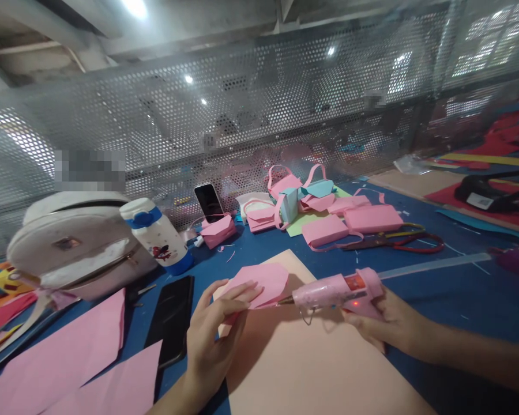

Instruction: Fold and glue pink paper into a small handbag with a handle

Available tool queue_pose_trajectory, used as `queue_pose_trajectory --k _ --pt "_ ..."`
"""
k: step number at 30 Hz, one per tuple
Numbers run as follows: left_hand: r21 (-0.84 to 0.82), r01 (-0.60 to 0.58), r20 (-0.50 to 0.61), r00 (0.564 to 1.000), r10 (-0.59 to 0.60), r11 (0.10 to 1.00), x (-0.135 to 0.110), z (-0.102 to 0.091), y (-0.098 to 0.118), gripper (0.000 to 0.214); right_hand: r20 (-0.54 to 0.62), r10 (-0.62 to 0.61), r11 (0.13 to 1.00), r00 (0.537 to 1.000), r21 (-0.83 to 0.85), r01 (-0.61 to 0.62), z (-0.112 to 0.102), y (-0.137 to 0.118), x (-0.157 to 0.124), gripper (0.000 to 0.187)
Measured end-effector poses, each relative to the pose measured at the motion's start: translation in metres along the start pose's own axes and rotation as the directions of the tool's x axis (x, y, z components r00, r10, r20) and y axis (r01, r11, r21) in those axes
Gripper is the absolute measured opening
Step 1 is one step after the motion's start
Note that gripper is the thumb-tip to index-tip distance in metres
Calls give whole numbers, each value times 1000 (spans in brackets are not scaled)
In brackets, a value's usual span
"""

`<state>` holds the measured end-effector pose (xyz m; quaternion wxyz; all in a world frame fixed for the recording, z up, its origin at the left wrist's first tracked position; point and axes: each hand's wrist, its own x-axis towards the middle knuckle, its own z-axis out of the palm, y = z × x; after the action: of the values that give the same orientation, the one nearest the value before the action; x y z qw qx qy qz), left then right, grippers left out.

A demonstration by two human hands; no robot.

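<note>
My left hand [220,328] is closed on a folded pink paper piece [270,279], fingers pressed over its left part. In my right hand [393,323] is a pink hot glue gun [328,292], a red light glowing on its side. A clear glue stick [436,264] juts from its rear. The nozzle points left and meets the lower right edge of the pink paper, or lies very close to it. Both are over a peach paper sheet [311,363] on the blue table.
Small pink paper bags [374,219] and a light blue one [289,204] stand at the back, with scissors [415,239] to their right. On the left are a white backpack [82,236], a bottle [155,233], a dark phone [170,317] and pink sheets [73,351].
</note>
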<state>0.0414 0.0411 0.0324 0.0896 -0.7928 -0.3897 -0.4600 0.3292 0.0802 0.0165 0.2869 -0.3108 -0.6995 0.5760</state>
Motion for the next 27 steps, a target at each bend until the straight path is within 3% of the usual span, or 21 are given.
queue_pose_trajectory --k 21,27 --pt "-39 40 -27 999 -41 998 0 -2 -2 23 2 -48 999 999 18 48 0 3 -2 36" --pt "-58 56 -26 998 -58 997 -2 -2 -2 23 0 -53 998 999 -18 53 -1 4 -1 42"
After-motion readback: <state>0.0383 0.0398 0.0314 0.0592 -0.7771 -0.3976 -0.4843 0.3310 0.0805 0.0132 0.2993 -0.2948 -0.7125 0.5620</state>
